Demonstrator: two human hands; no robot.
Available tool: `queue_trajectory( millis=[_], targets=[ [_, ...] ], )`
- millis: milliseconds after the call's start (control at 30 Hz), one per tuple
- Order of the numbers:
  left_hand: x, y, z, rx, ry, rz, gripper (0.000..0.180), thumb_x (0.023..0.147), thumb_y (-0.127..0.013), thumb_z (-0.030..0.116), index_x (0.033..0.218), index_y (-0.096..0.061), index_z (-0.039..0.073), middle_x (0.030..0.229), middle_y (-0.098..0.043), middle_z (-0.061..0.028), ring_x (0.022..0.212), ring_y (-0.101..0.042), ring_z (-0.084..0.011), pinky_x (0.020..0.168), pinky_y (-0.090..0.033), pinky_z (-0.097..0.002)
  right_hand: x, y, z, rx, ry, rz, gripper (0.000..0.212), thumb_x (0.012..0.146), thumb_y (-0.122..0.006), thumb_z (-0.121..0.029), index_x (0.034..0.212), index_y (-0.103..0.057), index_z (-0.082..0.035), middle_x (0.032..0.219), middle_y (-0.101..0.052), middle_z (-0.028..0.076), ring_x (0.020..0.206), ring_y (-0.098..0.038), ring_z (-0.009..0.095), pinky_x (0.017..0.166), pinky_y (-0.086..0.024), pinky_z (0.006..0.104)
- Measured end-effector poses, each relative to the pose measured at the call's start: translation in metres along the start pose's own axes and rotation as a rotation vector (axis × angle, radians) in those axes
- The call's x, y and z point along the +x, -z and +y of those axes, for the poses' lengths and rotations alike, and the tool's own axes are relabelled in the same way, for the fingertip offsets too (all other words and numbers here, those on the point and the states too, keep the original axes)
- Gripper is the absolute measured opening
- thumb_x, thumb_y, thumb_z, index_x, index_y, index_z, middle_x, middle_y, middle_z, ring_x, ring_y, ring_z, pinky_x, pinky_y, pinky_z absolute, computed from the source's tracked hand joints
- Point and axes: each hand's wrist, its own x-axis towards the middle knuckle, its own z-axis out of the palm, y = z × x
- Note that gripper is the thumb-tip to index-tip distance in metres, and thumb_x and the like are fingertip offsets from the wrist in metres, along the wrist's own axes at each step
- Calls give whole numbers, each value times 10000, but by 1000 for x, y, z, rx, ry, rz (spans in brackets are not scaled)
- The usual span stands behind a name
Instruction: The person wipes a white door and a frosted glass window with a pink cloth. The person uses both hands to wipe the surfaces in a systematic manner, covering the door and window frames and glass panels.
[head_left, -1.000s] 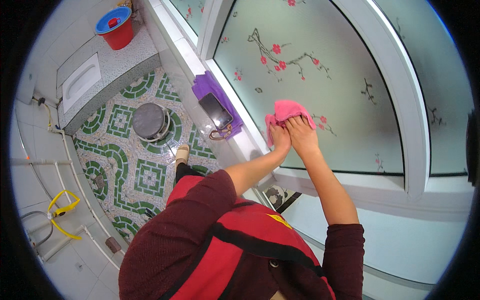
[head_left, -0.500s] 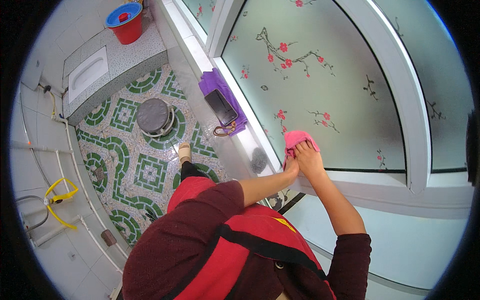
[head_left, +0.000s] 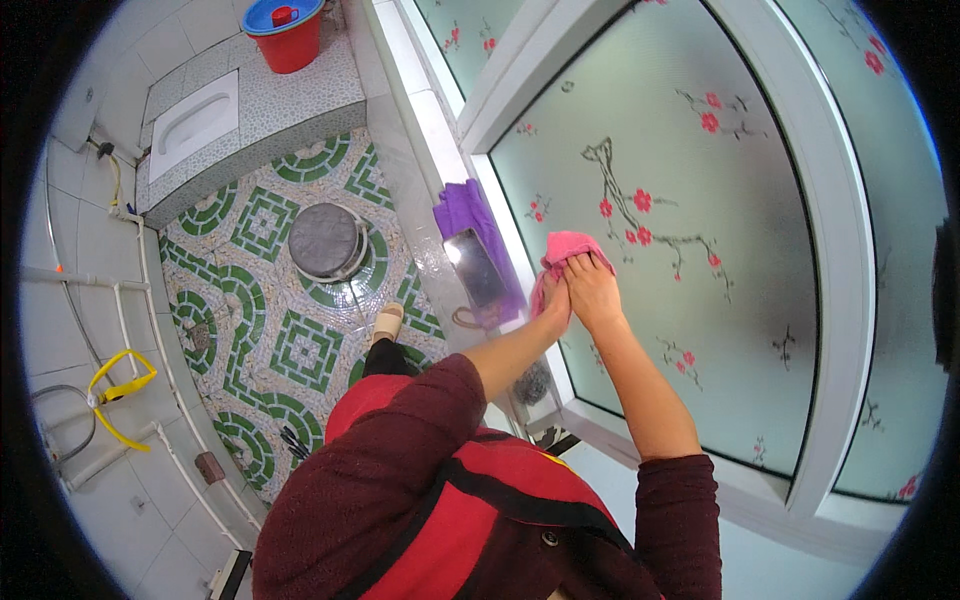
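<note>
Both of my hands are closed on one pink cloth [head_left: 578,243], bunched up at the left side of a frosted window pane [head_left: 540,165] printed with red blossoms and dark branches. My right hand [head_left: 592,288] lies over the cloth with its fingers curled onto it. Just left of it, my left hand [head_left: 556,300] grips the cloth's lower part, its fingers partly hidden. On the ledge beside them, a dark phone [head_left: 476,268] rests on a folded purple cloth [head_left: 462,205]. Closer to me, a grey scouring pad [head_left: 532,384] sits on the same ledge.
A round grey-topped stool [head_left: 327,242] stands on the green-patterned tile floor [head_left: 303,343]. Behind it, a raised step [head_left: 300,107] holds a squat toilet [head_left: 195,123] and a red bucket [head_left: 290,50] with a blue basin on top. White pipes [head_left: 150,330] and a yellow hose [head_left: 125,385] line the left wall.
Both hands have moved the pink cloth farther up the pane's left side, away from its near corner. The whole view has shifted too, and the stool now appears slightly to the right.
</note>
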Motion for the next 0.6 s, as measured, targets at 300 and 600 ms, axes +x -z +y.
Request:
queue_trajectory(
  millis=[300, 600],
  targets=[
    [115, 3, 141, -217, 21, -242, 433, 921, -455, 170, 1342, -419, 75, 1185, -557, -58, 1044, -559, -182, 847, -479, -304, 142, 11, 21, -30, 13, 0, 326, 831, -521, -167, 1123, -620, -61, 1169, -595, 47, 1170, -489, 193, 1060, -340, 325],
    [155, 14, 196, 57, -264, -206, 437, 927, -410, 190, 1345, -413, 61, 1178, -547, -109, 932, -565, -189, 757, -476, -308, 195, -17, 16, 56, 3, 169, 334, 813, -539, -165, 1112, -612, -37, 1173, -591, 67, 1163, -493, 213, 1059, -345, 329]
  ],
)
